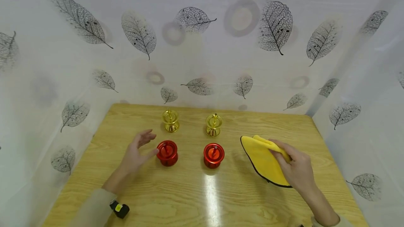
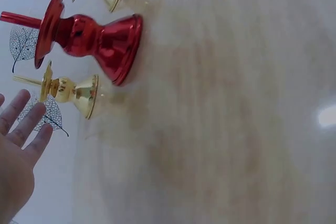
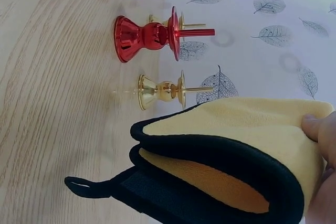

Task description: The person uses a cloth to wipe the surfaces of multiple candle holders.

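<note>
Two red metal candle holders stand upright on the table, the left one (image 1: 167, 154) and the right one (image 1: 213, 156), each with a wide dish and a spike on top. My left hand (image 1: 135, 154) is beside the left red holder, its fingers spread; in the head view the thumb tip overlaps the dish's edge. In the left wrist view this hand (image 2: 18, 145) shows extended fingers and holds nothing. My right hand (image 1: 296, 165) pinches a folded yellow cloth (image 1: 262, 157) with black edging, above the table's right side. A black hanging loop (image 3: 86, 188) shows on the cloth.
Behind the red holders stand two gold candle holders, one at the left (image 1: 171, 120) and one at the right (image 1: 213, 125). The wooden table (image 1: 176, 199) ends at the back and sides against a pale leaf-print curtain (image 1: 208, 55).
</note>
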A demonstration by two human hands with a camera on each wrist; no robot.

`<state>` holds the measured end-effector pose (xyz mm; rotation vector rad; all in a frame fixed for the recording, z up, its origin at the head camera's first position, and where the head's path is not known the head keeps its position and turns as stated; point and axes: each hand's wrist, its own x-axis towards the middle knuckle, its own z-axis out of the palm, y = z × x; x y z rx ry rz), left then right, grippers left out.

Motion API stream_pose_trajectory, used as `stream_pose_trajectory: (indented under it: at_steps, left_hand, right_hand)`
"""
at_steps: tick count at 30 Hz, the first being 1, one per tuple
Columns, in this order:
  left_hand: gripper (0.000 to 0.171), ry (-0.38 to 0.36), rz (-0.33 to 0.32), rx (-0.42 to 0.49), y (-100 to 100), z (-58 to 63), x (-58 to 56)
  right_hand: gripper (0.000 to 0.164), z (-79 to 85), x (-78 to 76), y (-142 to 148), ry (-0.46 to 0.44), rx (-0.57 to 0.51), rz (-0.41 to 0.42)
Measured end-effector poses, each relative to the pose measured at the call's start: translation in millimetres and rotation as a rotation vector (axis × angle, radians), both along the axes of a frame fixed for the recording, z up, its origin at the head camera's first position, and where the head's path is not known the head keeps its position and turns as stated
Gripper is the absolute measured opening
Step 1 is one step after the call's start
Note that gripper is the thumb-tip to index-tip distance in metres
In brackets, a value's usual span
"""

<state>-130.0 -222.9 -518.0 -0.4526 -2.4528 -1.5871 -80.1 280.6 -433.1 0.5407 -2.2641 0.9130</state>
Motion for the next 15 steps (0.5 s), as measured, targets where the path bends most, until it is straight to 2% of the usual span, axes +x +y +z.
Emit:
stream_pose_trajectory:
  at_steps: [3, 7, 15]
  left_hand:
    - [0.068, -0.002, -0.002, -0.057, -2, 10.4, -14.7]
    - [0.068, -0.057, 0.007, -0.128, -3, 17.9, -37.5]
    - [0.077, -0.166, 0.03, -0.212, -3, 9.1, -84.1]
  right_hand:
    - [0.049, 0.2, 0.9, 1, 0.001, -0.001, -0.003]
    - [0.05, 0.5, 2.4, 2, -0.006, 0.0, -0.005]
    - [0.049, 2.7, 3.6, 0, -0.014, 0.006, 0.009]
